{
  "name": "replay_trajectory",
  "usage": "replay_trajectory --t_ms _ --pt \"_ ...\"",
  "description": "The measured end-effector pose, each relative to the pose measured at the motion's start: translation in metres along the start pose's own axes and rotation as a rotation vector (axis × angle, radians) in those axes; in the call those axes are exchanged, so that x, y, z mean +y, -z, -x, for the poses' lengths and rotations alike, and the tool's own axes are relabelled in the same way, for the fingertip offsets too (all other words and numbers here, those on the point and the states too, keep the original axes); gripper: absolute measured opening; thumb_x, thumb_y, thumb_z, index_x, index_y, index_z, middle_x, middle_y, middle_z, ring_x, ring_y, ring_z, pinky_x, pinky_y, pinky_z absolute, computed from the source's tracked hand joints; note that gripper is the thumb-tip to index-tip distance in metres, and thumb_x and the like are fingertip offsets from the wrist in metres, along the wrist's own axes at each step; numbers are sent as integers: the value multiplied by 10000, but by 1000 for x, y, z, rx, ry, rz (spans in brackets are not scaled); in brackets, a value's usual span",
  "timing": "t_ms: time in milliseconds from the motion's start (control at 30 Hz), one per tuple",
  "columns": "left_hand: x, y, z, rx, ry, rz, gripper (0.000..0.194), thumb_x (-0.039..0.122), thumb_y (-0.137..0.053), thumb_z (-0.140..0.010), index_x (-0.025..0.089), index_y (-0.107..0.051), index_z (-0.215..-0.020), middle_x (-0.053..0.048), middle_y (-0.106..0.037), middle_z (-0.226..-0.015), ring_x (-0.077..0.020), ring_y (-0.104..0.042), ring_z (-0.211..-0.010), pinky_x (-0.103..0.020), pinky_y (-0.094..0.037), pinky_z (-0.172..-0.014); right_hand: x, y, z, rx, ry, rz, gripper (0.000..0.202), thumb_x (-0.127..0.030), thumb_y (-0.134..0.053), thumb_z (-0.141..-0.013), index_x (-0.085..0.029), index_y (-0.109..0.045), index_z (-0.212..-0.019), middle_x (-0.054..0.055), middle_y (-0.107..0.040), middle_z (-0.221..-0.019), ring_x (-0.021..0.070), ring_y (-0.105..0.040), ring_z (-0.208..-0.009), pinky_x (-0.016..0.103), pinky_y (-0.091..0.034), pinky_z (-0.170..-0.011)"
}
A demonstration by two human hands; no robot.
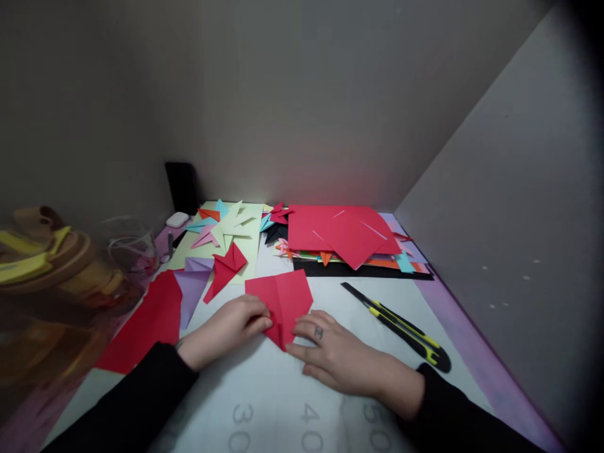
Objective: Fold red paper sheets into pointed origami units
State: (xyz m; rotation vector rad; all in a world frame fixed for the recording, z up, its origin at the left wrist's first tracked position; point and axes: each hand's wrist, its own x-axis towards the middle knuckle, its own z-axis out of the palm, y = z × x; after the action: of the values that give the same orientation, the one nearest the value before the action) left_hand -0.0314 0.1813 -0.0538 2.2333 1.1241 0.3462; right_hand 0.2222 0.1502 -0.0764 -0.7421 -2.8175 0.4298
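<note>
A sheet of red folding paper (293, 299) lies on the pale mat, creased down its middle and narrowing to a point towards me. On its lower left side my left hand (238, 324) has its fingers curled, with thumb and forefinger pinching the paper. My right hand (330, 352), a ring on one finger, rests at the lower right edge with its fingers stretched out and apart, touching the paper. A folded red paper piece (227, 267) lies just beyond, next to a folded lilac paper (193, 286). Further left is a larger torn-edged red sheet (146, 324).
A yellow-and-black utility knife (406, 330) lies on the right, blade pointing away. Behind stand a stack of coloured paper topped with red sheets (321, 229), several folded paper shapes (231, 226) and a black phone (182, 187). A blurred lidded cup (70, 270) is at left; grey walls enclose the table.
</note>
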Motion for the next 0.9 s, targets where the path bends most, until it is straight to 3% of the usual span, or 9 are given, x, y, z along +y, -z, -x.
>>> replay_trajectory --t_ms 133,300,400,633,900 --pt "5 1 -15 -27 37 -17 214 314 -540 -876 177 -631 -739 -12 -650 -736 -158 -554 -703 -251 -369 -636 0 -4 3 1 20 -4 366 -360 -472 -929 -235 -538 -1267 93 -592 -1231 266 -453 -1183 511 -277 -1048" --pt "2 -5 -19 28 111 -33 246 331 -539 -864 175 -588 -680 1 -620 -685 -149 -526 -661 -247 -334 -596 -1 -7 6 -9 -2 -45 377 -292 -487 -912 -201 -529 -1275 95 -578 -1278 277 -414 -1246 497 -309 -1042" --pt "1 -8 -17 61 90 -84 245 315 -515 -879 177 -570 -684 2 -614 -696 -150 -525 -670 -254 -343 -617 0 -8 5 32 -6 -61 350 -266 -519 -890 -205 -565 -1231 95 -597 -1237 282 -422 -1225 497 -333 -1025" --pt "0 -6 -17 14 33 -147 235 311 -504 -895 178 -558 -709 -3 -614 -720 -153 -536 -680 -267 -363 -654 3 -7 2 76 29 -74 304 -300 -533 -899 -225 -591 -1188 78 -606 -1190 246 -451 -1175 451 -349 -1024" --pt "-4 -8 -16 13 -6 -152 219 310 -499 -903 184 -552 -733 6 -601 -721 -152 -536 -690 -274 -370 -674 6 -6 4 143 68 -80 200 -308 -529 -912 -248 -638 -1069 30 -654 -1131 221 -497 -1146 455 -288 -1055"
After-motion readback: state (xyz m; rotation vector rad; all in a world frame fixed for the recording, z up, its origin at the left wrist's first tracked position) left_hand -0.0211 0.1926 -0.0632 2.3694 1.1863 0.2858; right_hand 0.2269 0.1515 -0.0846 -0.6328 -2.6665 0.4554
